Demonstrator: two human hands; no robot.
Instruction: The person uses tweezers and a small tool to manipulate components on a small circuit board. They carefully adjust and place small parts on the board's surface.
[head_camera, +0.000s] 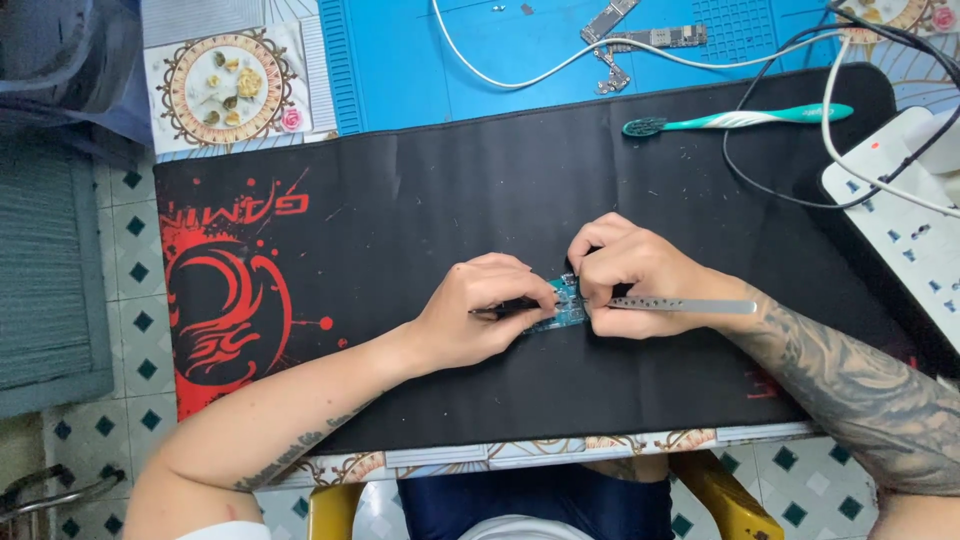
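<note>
- Here we see both hands meeting at the middle of the black desk mat (480, 190), over a small blue-green circuit board (566, 304) that lies flat on it.
- Our left hand (480, 310) has its fingers curled and pressed down on the board's left edge, and a thin dark tool (492, 311) seems to be pinched under them; we cannot tell what kind it is.
- Our right hand (635, 275) has its fingers closed in a pinch around metal tweezers (685, 305), whose tips meet the board's right edge.
- The tweezers' long axis runs left to right, handle end toward the right wrist, tips pointing left into the board. The board lies between the two hands, touching both, so neither is clearly nearer.
- The mat carries a red swirling emblem (230, 300) with red lettering at its left end.
- Well apart, near the mat's far edge, lies a teal and white toothbrush (740, 119), bristles to the left.
- Beyond it, on a blue work mat (400, 60), rest bare phone boards (640, 30) and a white cable (500, 75).
- A white power strip (905, 205) sits at the right, with black cables (760, 170) looping toward it.
- A patterned cloth with a round ornament (225, 88) covers the tabletop at far left.
</note>
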